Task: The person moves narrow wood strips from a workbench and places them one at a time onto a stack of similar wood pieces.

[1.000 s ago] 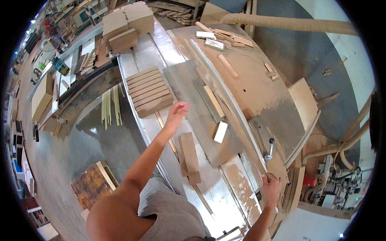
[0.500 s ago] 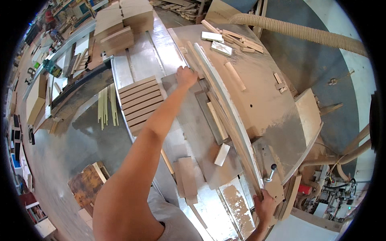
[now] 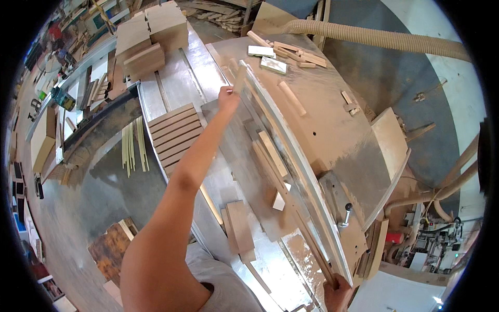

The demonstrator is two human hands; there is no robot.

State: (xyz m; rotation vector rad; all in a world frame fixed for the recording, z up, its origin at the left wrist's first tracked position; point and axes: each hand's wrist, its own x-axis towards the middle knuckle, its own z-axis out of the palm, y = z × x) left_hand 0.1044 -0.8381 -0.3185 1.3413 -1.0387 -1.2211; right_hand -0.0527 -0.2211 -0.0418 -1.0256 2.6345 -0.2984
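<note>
I stand at a dusty table saw (image 3: 228, 156). My left hand (image 3: 227, 98) is stretched far out over the table and closed on a short wooden piece (image 3: 240, 77) beside the long metal fence (image 3: 299, 166). At the near edge my right hand (image 3: 337, 294) is closed on the end of a long thin wooden strip (image 3: 291, 208) that lies along the fence. Two flat wooden boards (image 3: 239, 229) lie on the table near my body.
A stack of wooden slats (image 3: 174, 132) sits left of my arm. Larger wooden blocks (image 3: 150, 36) stand at the far end. Offcuts (image 3: 275, 57) lie on the side table under a dust hose (image 3: 374, 36). A lever handle (image 3: 345, 216) sticks up by the fence.
My left arm has reached further away along the table, from the middle toward the far end of the fence, and now holds a short piece. My right hand stays at the near edge.
</note>
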